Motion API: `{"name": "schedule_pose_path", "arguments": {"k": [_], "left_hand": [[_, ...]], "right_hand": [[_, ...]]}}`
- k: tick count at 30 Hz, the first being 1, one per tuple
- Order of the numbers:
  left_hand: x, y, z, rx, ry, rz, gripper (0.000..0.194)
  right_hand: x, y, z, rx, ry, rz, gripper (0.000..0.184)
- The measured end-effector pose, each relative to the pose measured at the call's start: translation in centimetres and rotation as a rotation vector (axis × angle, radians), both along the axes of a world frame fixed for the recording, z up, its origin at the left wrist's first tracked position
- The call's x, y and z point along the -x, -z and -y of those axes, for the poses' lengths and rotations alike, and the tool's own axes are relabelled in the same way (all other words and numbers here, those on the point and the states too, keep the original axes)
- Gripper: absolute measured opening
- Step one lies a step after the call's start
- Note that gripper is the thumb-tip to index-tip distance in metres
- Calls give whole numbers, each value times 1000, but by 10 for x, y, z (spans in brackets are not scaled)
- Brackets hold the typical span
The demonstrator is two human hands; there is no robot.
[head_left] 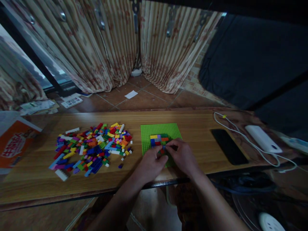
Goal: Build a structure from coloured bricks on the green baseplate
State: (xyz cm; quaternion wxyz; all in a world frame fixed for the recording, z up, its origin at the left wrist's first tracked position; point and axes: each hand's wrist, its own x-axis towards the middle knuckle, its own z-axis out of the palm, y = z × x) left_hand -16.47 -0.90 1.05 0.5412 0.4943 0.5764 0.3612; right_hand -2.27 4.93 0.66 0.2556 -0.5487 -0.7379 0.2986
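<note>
A green baseplate (173, 129) lies on the wooden table, bearing a block of coloured bricks (157, 140) in yellow, blue, red, grey, lilac, green and orange. My left hand (152, 163) rests over the front left of the plate, its fingertips at the near side of the bricks. From the right, my right hand (180, 153) meets it, thumb and forefinger pinched at the bricks' near right edge. The fingers of both hands are closed close together. Whatever small piece sits between them is mostly hidden, so I cannot name it.
A wide heap of loose bricks (93, 149) spreads left of the plate. At the right lie a black phone (229, 146), a white power bank (263, 138) and a looping white cable (240, 132). An orange and white box (18, 142) stands at the far left.
</note>
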Motion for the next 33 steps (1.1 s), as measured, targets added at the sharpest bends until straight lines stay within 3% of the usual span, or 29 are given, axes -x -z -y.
{"name": "schedule_pose_path", "arguments": {"k": [5,12,17,27,33], "left_hand": [[-6,-5,-1,51,-74,174,14],[-9,-10,0,85,-107,268,10],[-6,-7,4,70,-67,257,25],[-5,-2,8,95,-3,235,48],[-3,-5,9,123,-39,348,44]], "right_hand": [[-2,0,2,-74,2,69,8],[-1,1,4,-67,-2,49,8],[-1,1,6,-54,-14,6,11],[-1,3,4,-194,-70,65,16],[-3,5,3,-176,-79,47,16]]}}
